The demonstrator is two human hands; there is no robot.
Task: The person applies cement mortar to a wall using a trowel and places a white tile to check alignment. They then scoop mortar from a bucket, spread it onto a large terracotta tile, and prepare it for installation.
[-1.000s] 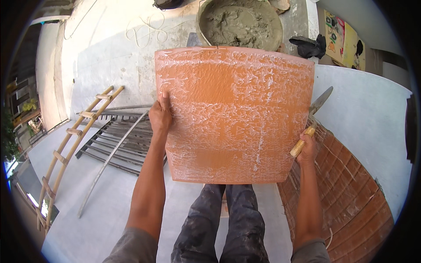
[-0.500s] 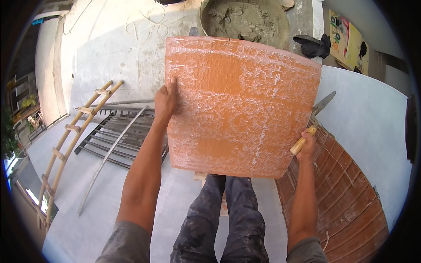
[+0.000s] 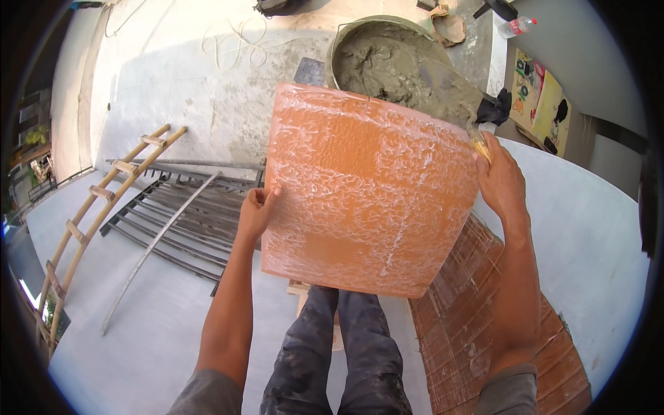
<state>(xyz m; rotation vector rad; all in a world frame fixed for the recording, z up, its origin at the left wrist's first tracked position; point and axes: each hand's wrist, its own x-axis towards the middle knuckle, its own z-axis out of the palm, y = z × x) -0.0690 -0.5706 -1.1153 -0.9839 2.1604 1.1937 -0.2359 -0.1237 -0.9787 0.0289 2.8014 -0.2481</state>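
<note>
A large square orange tile [image 3: 353,200] with a white, scratchy pattern is held up in front of me, tilted. My left hand [image 3: 259,213] grips its left edge, thumb on the near face. My right hand [image 3: 499,178] is closed around the wooden handle of a trowel [image 3: 481,145], beside the tile's upper right corner. The trowel's blade reaches over the grey wet mortar [image 3: 387,59] in a round bucket [image 3: 330,62] beyond the tile. The tile hides part of the bucket's near side.
To the left, a bamboo ladder [image 3: 114,187] leans beside a dark metal grille [image 3: 173,218] with a pale strip [image 3: 159,252] across it. A reddish-brown ribbed surface [image 3: 456,318] lies at right. A plastic bottle [image 3: 515,28] and black cloth-like item [image 3: 494,107] are near the bucket.
My right hand has moved up and forward with the trowel, its blade swinging from the tile's right side to the mortar. The tile has shifted slightly lower and left, exposing more of the bucket.
</note>
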